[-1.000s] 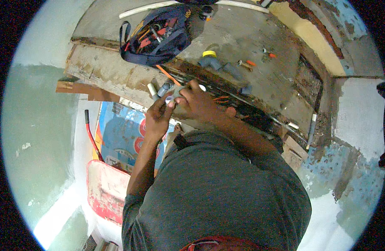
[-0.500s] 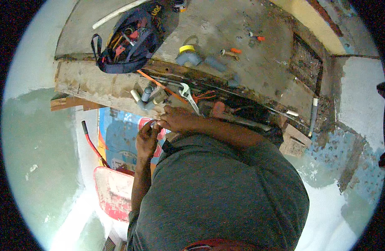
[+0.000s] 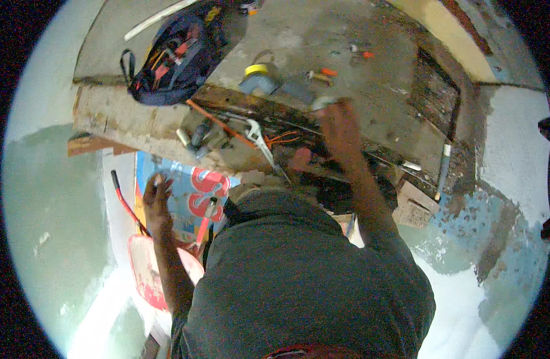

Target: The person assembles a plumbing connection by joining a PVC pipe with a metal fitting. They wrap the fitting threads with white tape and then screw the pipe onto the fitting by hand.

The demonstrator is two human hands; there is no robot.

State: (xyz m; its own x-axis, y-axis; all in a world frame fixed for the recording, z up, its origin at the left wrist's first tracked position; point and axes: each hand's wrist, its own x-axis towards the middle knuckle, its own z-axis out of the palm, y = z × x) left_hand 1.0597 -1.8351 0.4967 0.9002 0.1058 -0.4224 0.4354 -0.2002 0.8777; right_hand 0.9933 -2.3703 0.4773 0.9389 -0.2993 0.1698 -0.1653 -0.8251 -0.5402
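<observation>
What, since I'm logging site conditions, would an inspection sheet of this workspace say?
Surface: stained concrete slab, dark gap along its near edge.
Things at hand: pale thing by the right hand, kind unclear; adjustable wrench lying between the hands.
Clutter: open tool bag with tools inside; grey fitting with a yellow end.
Hands: both apart; left hand raised, right blurred; grip unclear for both.
Cables: orange cord-like loops beside the wrench, type unclear.
Surroundings: patchily painted walls; red-and-white tray at left.
</observation>
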